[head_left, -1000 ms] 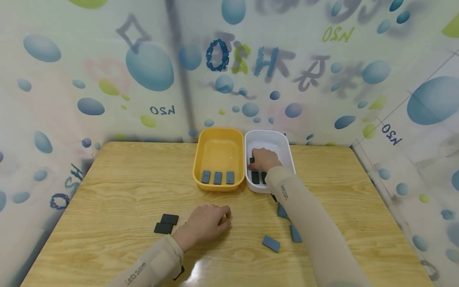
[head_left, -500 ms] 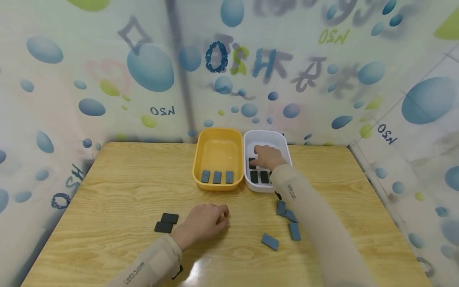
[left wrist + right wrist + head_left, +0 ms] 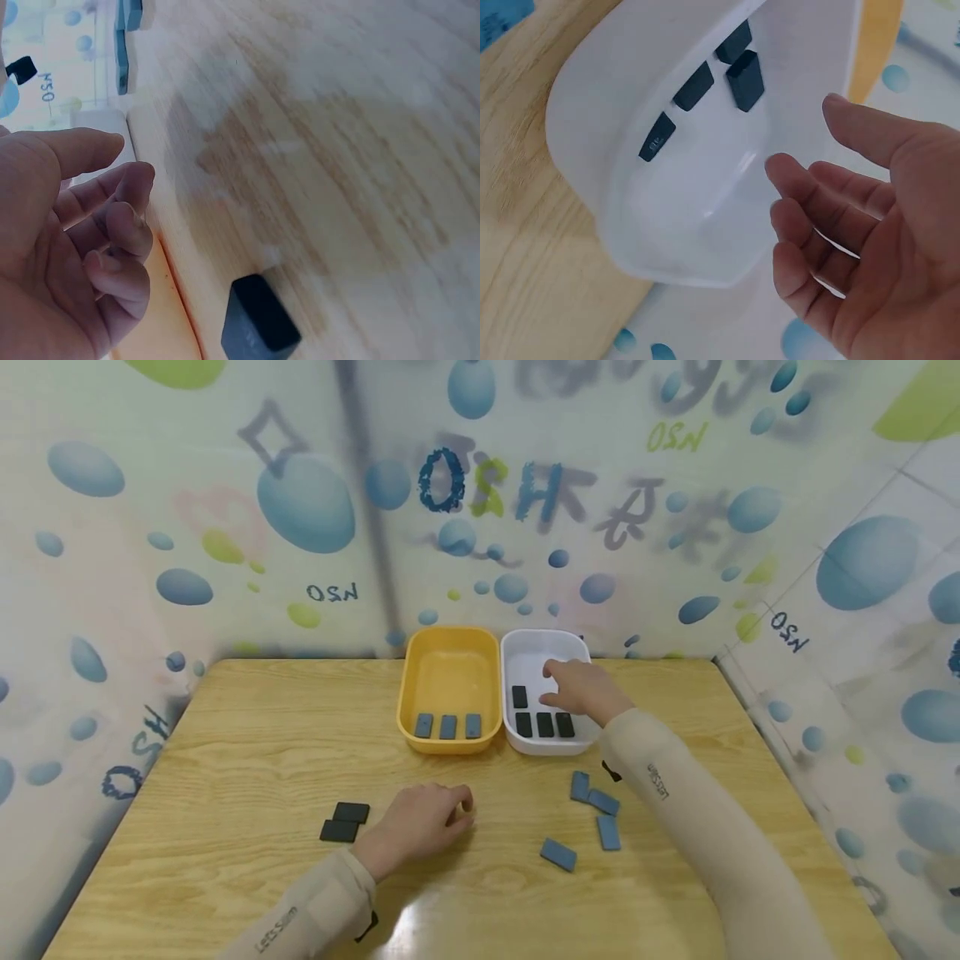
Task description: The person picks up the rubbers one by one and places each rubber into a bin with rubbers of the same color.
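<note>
My right hand (image 3: 587, 685) is over the white bin (image 3: 682, 247), its fingers loosely bent and holding nothing. Inside that bin are several black domino-like tiles: three in a row along the near wall, including this black tile (image 3: 565, 725), and another black tile (image 3: 519, 697) behind the left one. My left hand (image 3: 422, 820) hovers low near the table's middle, fingers relaxed and nothing in them. Just left of it lie two black tiles (image 3: 340, 831), one overlapping the other's edge in the head view. A black tile (image 3: 259, 322) also shows in the left wrist view.
A yellow bin (image 3: 450, 656) adjoins the white one on its left, with three blue-grey tiles (image 3: 447, 727) along its near side. Several blue-grey tiles (image 3: 558, 854) lie scattered on the wooden table (image 3: 247, 735) at front right. A patterned wall (image 3: 300, 610) stands behind the bins.
My right hand has let go of a black tile at the white bin's left, behind the front row, and drawn back to the right. My left hand has stayed nearly still.
</note>
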{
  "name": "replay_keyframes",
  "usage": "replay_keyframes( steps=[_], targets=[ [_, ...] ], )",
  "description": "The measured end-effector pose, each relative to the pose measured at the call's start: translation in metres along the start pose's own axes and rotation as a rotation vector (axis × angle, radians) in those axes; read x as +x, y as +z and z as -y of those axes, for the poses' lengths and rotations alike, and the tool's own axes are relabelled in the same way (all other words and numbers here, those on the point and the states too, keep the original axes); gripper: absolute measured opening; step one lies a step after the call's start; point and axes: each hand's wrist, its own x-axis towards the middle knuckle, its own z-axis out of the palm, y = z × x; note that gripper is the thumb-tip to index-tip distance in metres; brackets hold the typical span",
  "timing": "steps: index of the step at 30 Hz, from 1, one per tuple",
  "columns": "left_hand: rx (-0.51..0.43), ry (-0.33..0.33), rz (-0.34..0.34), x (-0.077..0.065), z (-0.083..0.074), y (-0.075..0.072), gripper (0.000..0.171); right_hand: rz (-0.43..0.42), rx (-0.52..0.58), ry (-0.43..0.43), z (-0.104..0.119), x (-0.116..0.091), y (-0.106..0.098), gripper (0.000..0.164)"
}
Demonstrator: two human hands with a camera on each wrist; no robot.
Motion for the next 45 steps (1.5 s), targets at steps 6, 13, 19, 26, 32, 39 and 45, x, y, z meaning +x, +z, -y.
replay_keyframes(
  steps=[6,13,19,26,32,39,45],
  targets=[
    [-0.003,0.011,-0.002,-0.003,-0.002,0.0,0.013,-0.018,-0.023,-0.044,0.001,-0.017,0.0,0.049],
    [0.021,0.045,-0.024,-0.005,-0.005,0.003,0.012,0.013,0.045,-0.133,0.003,-0.04,0.001,0.045],
    [0.041,0.096,-0.025,-0.005,-0.015,0.006,0.013,-0.009,0.094,-0.224,0.003,-0.06,0.008,0.043],
    [0.05,0.109,0.021,0.0,-0.025,0.012,0.013,0.008,0.141,-0.223,0.001,-0.08,0.019,0.039],
    [0.065,0.138,0.029,0.005,-0.037,0.015,0.012,0.047,0.165,-0.23,-0.002,-0.089,0.031,0.035],
    [0.085,0.191,0.029,0.011,-0.049,0.019,0.017,0.062,0.156,-0.223,-0.009,-0.097,0.043,0.027],
    [0.097,0.249,0.019,0.016,-0.056,0.022,0.022,0.039,0.127,-0.259,-0.014,-0.1,0.053,0.025]
  ],
)
